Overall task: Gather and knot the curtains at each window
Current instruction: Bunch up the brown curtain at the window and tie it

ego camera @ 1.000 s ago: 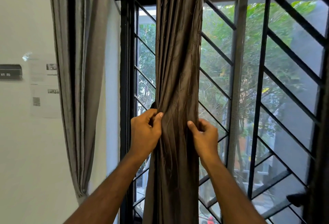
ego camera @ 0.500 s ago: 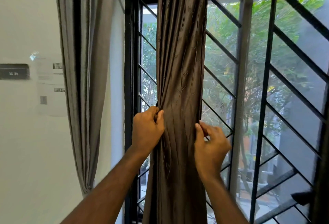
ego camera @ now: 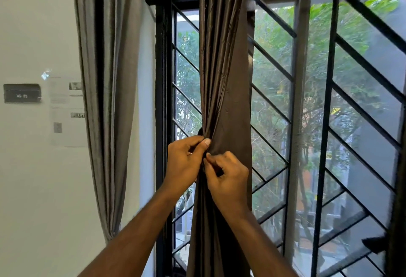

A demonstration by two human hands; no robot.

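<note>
my left hand (ego camera: 184,162) and right hand (ego camera: 227,179) touch, both pinching folds of the brown curtain (ego camera: 224,78) tight.

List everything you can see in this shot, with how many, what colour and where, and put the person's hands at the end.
brown curtain: one, dark brown, hanging in front of the window, gathered at mid-height
grey curtain: one, grey, hanging left of the window against the wall
window grille: one, black bars, upright and diagonal, across the window
curtain rod: one, black, its end showing at the window's upper left
dark plaque: one, black, on the wall at far left
paper notices: at least two sheets, white, on the wall beside the plaque, partly behind the grey curtain
wall: white, left side
trees: green, outside behind the grille
left hand: grips the brown curtain's left folds
right hand: pinches the folds just below it
</note>
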